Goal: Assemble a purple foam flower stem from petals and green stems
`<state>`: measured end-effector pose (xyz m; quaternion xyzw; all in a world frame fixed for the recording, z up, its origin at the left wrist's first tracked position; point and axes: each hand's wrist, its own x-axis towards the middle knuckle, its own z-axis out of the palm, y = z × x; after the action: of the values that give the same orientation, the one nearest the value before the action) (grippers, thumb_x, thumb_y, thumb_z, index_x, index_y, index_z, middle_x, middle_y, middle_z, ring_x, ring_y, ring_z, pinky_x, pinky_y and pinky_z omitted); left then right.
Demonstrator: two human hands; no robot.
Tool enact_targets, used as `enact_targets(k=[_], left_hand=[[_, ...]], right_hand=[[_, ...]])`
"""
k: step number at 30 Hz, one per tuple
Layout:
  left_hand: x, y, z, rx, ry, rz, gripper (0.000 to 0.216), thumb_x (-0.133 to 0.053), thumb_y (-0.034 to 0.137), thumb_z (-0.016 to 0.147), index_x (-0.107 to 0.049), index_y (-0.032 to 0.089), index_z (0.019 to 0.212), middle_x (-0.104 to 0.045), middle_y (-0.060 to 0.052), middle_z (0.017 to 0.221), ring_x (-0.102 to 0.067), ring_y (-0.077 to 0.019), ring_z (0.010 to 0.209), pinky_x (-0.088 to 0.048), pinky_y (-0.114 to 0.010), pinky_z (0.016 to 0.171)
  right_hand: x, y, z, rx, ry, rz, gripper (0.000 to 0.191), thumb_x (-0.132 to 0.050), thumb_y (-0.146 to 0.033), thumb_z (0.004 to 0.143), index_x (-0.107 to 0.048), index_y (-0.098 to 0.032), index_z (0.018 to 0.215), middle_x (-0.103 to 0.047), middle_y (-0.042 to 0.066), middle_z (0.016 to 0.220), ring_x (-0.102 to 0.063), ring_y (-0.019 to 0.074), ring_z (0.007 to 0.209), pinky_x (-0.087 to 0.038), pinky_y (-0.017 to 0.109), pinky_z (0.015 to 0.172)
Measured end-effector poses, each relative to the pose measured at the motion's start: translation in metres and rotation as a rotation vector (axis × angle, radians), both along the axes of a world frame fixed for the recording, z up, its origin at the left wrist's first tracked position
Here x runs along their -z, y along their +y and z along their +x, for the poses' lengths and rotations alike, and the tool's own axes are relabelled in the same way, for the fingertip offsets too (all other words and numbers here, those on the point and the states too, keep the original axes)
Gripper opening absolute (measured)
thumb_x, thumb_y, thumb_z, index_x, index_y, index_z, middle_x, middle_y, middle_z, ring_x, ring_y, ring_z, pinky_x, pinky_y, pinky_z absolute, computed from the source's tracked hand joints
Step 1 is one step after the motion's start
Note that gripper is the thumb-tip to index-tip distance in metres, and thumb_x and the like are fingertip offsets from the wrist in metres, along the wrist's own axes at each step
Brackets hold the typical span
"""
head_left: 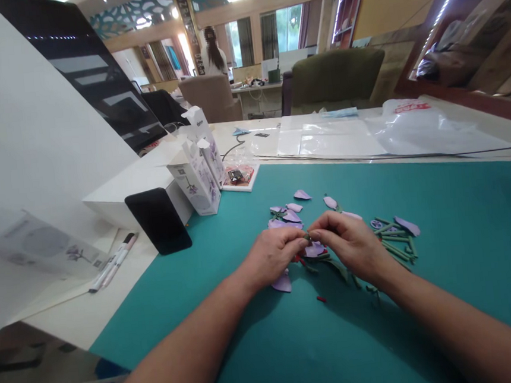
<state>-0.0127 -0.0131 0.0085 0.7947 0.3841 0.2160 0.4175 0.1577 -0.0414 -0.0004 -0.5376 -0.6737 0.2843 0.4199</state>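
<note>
My left hand [272,254] and my right hand [354,243] meet over the mat, fingertips pinched on a small dark green piece [308,238]; its exact shape is too small to make out. Around and beneath the fingers lie lilac petal pieces [282,282] and a green leaf piece [337,269]. Nearer to me is a short red peg [321,299]. Beside my right hand several green stem rods [397,244] are heaped with another lilac petal [407,226]. Part of the loose pieces is hidden by my hands.
A green mat [269,345] covers the table. At the left stand a black phone [158,221], open flower-print boxes [196,182] and pens [114,262]. Behind them is a white tray [254,178]. Plastic bags [428,125] lie along the back. A person [214,55] is in the background.
</note>
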Motion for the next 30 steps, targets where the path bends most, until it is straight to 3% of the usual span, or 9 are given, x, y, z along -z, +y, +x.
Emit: enact_targets(k=[13,21,26,30], left_hand=[[0.001,-0.002,0.001,-0.009,-0.046,0.026,0.023,-0.046,0.028,0.085,-0.062,0.016,0.072,-0.060,0.001,0.066,-0.053,-0.0112,0.062,-0.039,-0.021,0.060],[0.001,0.000,0.003,0.000,-0.117,-0.137,0.021,-0.048,0.024,0.083,-0.058,0.015,0.067,-0.057,0.001,0.061,-0.051,-0.0090,0.056,-0.040,-0.020,0.056],[0.001,0.005,0.004,-0.026,-0.267,-0.247,0.016,-0.049,0.024,0.083,-0.057,0.013,0.074,-0.060,0.001,0.063,-0.054,-0.0077,0.052,-0.043,-0.020,0.054],[-0.006,0.006,0.008,-0.098,-0.329,-0.259,0.017,-0.049,0.027,0.085,-0.058,0.013,0.084,-0.061,0.001,0.065,-0.054,-0.0054,0.045,-0.036,-0.016,0.044]], right_hand=[[0.003,0.000,0.000,-0.009,0.131,-0.015,0.014,-0.059,-0.031,0.076,-0.063,-0.020,0.069,-0.068,0.002,0.069,-0.060,0.0162,0.065,-0.045,0.027,0.060],[0.005,0.003,0.000,-0.006,0.170,-0.029,0.014,-0.062,-0.033,0.073,-0.068,-0.020,0.071,-0.070,0.002,0.069,-0.061,0.0167,0.066,-0.047,0.028,0.060],[-0.009,0.004,0.012,-0.043,0.040,-0.058,0.026,-0.055,-0.040,0.079,-0.070,-0.020,0.086,-0.069,0.002,0.073,-0.059,0.0158,0.064,-0.046,0.027,0.057],[-0.012,0.000,0.027,-0.092,-0.451,-0.027,0.022,-0.051,-0.031,0.084,-0.069,-0.020,0.080,-0.069,0.004,0.076,-0.059,0.0171,0.069,-0.041,0.027,0.061]])
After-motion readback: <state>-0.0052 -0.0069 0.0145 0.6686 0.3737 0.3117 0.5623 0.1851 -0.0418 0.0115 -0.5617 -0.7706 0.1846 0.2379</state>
